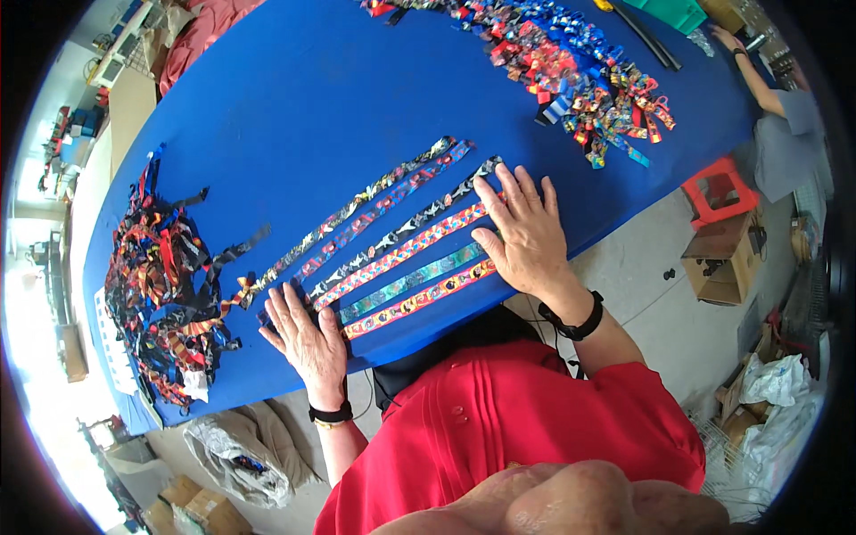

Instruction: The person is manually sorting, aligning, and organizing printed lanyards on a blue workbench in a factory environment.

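Observation:
Several printed fabric straps, looking like lanyards, lie stretched side by side across the blue table. Nearest me is a red-and-yellow strap (417,297), with a teal strap (415,282) just beyond it. Farther across are a red-and-blue patterned strap (415,242), a black-and-white strap (419,217) and two more dark printed ones. My left hand (310,343) rests flat over the straps' left ends, its fingers stretched out. At the right ends, my right hand (528,239) lies with fingers spread over the straps. The ends under both hands are partly hidden.
A tangled heap of dark straps (165,276) covers the table's left end. Bundled colourful straps (544,62) spread across the far right, near black rods (651,40) and a green bin (673,12). Another person's arm (758,80) reaches in there. A red stool (720,192) stands beyond the edge.

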The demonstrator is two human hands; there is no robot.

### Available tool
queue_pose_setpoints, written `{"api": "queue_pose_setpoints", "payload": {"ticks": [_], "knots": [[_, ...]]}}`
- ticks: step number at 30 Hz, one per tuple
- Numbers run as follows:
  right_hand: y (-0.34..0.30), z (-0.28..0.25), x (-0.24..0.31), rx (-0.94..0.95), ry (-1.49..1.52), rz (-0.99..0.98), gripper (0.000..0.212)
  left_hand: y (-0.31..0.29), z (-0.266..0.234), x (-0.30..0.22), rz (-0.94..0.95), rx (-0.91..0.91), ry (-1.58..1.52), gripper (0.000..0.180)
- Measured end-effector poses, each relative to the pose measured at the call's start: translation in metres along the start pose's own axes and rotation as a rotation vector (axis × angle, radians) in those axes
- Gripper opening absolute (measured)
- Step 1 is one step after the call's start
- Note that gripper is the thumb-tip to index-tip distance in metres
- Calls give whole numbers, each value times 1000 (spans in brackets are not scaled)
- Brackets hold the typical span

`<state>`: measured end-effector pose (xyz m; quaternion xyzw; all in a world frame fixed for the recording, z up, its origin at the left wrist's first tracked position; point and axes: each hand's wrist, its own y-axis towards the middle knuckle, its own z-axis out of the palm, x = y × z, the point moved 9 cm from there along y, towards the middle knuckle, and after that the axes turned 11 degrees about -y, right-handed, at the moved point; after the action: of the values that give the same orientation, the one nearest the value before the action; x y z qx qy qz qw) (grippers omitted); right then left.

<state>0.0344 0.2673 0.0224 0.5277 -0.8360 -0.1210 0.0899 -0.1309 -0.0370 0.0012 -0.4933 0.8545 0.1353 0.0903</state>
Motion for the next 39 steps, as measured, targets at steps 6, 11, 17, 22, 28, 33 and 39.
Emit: {"api": "queue_pose_setpoints", "payload": {"ticks": [6, 11, 17, 22, 28, 33, 39], "knots": [[2, 5, -5, 28, -19, 5, 67, 5, 6, 0, -11, 20, 8, 72], [4, 11, -3, 81, -60, -5, 71, 5, 5, 2, -20, 19, -26, 71], [2, 15, -3, 103, -71, -14, 73, 4, 4, 4, -26, -1, -52, 75], [1, 14, -5, 72, -48, -10, 71, 4, 4, 2, -17, -18, -53, 73], [-2, 3, -32, -8, 199, 24, 59, 4, 5, 3, -17, -30, -57, 72], [10, -26, -55, -36, 140, 12, 48, 3, 5, 6, -7, -56, -42, 72], [55, -46, -23, -10, 103, -214, 44, 0, 3, 9, 2, -80, -47, 72]]}}
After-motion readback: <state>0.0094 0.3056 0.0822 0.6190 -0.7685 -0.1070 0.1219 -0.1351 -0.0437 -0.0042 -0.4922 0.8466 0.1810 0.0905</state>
